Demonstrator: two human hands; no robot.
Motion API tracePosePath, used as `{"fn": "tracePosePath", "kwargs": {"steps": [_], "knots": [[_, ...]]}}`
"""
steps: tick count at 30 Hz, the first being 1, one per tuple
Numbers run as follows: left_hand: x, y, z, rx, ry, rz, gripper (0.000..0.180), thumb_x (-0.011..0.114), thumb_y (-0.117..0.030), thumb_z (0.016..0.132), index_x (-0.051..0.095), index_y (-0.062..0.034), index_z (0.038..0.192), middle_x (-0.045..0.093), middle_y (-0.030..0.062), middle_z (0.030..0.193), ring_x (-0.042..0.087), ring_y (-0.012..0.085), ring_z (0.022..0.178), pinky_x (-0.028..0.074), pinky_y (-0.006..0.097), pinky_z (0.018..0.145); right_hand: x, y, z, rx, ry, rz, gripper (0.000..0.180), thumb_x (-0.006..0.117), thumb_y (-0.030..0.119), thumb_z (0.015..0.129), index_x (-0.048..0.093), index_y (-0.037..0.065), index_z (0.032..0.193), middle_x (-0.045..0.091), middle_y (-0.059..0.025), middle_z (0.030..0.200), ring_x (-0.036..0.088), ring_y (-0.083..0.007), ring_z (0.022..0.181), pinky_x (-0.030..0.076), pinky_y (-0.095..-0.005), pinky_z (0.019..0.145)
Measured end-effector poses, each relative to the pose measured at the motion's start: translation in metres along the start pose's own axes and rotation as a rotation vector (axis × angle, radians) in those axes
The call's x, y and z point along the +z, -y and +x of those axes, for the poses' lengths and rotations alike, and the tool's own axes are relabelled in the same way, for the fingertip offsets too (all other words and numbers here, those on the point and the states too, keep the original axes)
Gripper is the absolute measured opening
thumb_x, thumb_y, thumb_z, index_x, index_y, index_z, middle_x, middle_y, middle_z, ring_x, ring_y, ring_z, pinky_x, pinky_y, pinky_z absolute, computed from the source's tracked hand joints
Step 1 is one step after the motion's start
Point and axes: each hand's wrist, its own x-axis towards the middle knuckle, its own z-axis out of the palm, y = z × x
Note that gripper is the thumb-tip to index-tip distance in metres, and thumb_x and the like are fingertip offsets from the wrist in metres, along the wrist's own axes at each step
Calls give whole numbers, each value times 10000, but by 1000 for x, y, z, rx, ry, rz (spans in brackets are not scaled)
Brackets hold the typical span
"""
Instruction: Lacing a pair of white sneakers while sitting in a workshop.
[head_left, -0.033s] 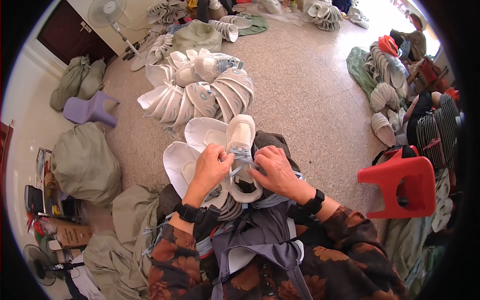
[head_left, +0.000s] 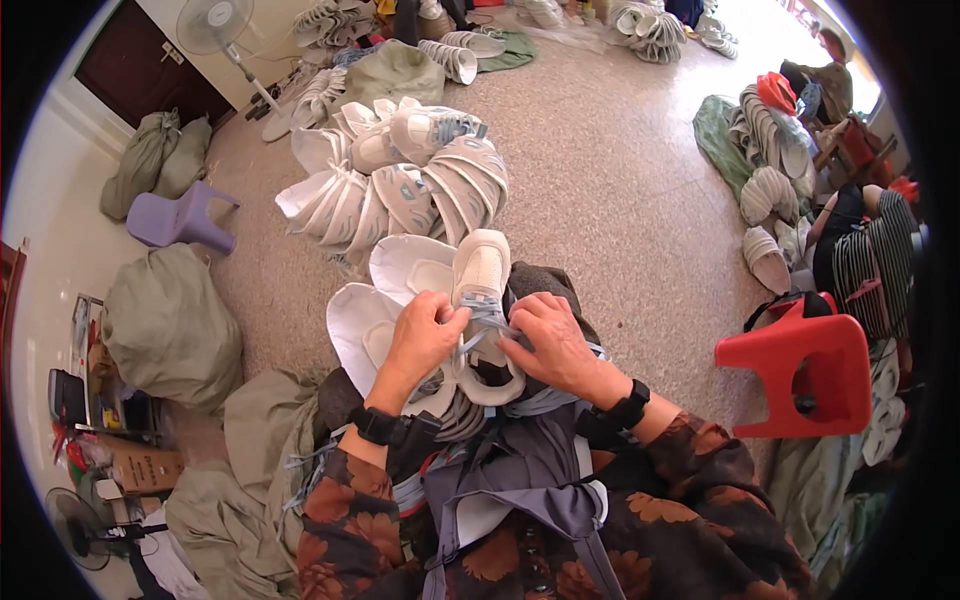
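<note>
A cream and white shoe upper [head_left: 481,266] rests on my lap, toe pointing away from me. Blue-grey shoelace [head_left: 482,303] is threaded through its eyelets, with loose lengths over the opening. At its left side my left hand [head_left: 422,338] is closed, thumb and finger pinching the lace. On the right, my right hand [head_left: 556,342] has its fingers curled and pinched on the lace near the shoe's opening. Two more white uppers [head_left: 408,262] lie beside my left hand, partly under it. More laces [head_left: 540,402] hang in a bundle below my right hand.
A large pile of nested shoe uppers [head_left: 400,190] stands on the floor ahead. To the left are a purple stool [head_left: 180,222] and a stuffed grey-green sack [head_left: 172,325]. A red stool [head_left: 800,365] stands at right, near a person in stripes [head_left: 872,260] and more uppers [head_left: 768,195].
</note>
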Motion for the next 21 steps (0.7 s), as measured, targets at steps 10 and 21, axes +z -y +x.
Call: {"fn": "tracePosePath", "kwargs": {"steps": [10, 21], "knots": [[9, 8, -6, -32, -9, -75, 207, 740, -113, 788, 558, -18, 761, 559, 42, 765, 542, 125, 673, 474, 289, 622, -12, -12, -9, -2, 37, 152, 99, 659, 124, 869, 610, 47, 833, 610, -92, 875, 585, -299, 907, 424, -414, 856], [17, 4, -23, -120, -90, -240, 187, 709, -94, 818, 596, -11, 942, 616, 74, 869, 579, 150, 717, 499, 308, 668, -42, -17, -40, 108, 92, 207, 96, 658, 109, 887, 607, 27, 895, 625, -130, 1000, 594, -333, 994, 453, -432, 895]]}}
